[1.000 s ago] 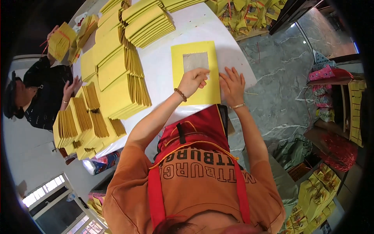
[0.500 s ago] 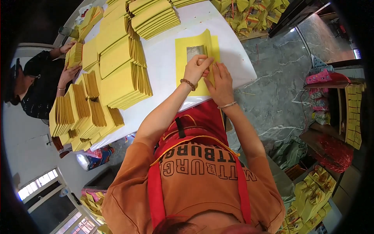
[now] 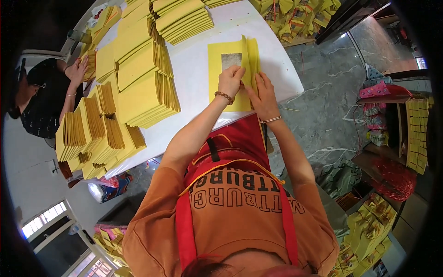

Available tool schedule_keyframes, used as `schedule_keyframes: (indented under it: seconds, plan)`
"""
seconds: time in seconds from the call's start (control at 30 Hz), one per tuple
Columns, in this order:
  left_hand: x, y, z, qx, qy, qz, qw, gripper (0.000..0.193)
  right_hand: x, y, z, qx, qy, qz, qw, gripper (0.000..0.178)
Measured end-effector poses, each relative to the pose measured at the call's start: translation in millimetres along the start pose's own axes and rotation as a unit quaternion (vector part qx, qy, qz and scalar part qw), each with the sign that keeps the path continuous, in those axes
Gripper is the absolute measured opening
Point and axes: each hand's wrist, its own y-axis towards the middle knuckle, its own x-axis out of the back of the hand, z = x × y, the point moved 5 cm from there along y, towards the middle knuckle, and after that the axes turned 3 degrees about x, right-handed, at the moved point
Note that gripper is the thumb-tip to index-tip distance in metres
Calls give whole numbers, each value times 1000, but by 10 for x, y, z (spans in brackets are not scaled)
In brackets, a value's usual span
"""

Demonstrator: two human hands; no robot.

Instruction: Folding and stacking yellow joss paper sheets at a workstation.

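A sheet of yellow paper (image 3: pixel 214 62) lies at the right end of the white table, a silver-grey rectangle (image 3: pixel 230 60) showing in its middle. Its right part stands up in a lengthwise fold (image 3: pixel 250 56). My left hand (image 3: pixel 230 81), with a beaded bracelet at the wrist, is closed in a pinch on the raised fold's edge. Beside it my right hand (image 3: pixel 263 98), a thin bangle at the wrist, lies with fingers stretched along the sheet's right side. Whether more than one sheet lies there I cannot tell.
Thick stacks of folded yellow paper (image 3: pixel 143 97) cover the table's left and back. Another person (image 3: pixel 46 94) works at the left edge, hands by a stack (image 3: pixel 91 64). Yellow folded pieces pile up at the back right (image 3: pixel 300 18). Grey marble-look floor (image 3: pixel 318 92) borders the table.
My left hand has drawn back slightly, and the fold now stands more upright, with the paper to its right spread wider. The other person's hands have shifted at their stack.
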Motion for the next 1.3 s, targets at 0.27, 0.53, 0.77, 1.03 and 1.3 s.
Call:
schedule_keyframes:
  seconds: [0.27, 0.53, 0.77, 1.03, 1.3]
  plan:
    - [-2, -10, 59, 48, -73, 12, 996, 17, 138, 75, -7, -7, 30, -38, 999, 51]
    - [57, -16, 87, 29, -135, 47, 989, 21, -294, 162, -12, -261, 631, -29, 730, 47]
    - [80, 28, 64, 7, -106, 51, 993, 22, -424, 113, -67, -172, 571, 60, 801, 71]
    - [24, -33, -8, 66, -178, 105, 976, 27, -336, 149, 100, -128, 541, 119, 823, 84]
    - [46, -26, -30, 75, -162, 112, 977, 30, -350, 166, 116, -77, 469, 102, 874, 87]
